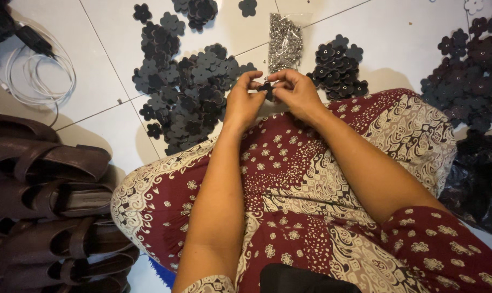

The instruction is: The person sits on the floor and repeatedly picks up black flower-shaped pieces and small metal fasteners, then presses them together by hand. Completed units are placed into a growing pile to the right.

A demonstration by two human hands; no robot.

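Hands, left hand [242, 103] and right hand [296, 93], pinching dark flower piece [266, 87]

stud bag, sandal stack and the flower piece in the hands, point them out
stud bag [284, 42]: head view, middle of the clear bag of silvery studs
sandal stack [45, 163]: head view, strap of an upper brown sandal
flower piece [267, 87]: head view, dark bit showing between both hands' fingertips

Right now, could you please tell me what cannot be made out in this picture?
- Head view: the small dark piece is mostly covered by the fingers of the left hand and right hand.
- The clear bag holds metal bits too small to tell.
- The brown sandals are cut off by the left edge.
- The black bag hides its contents.
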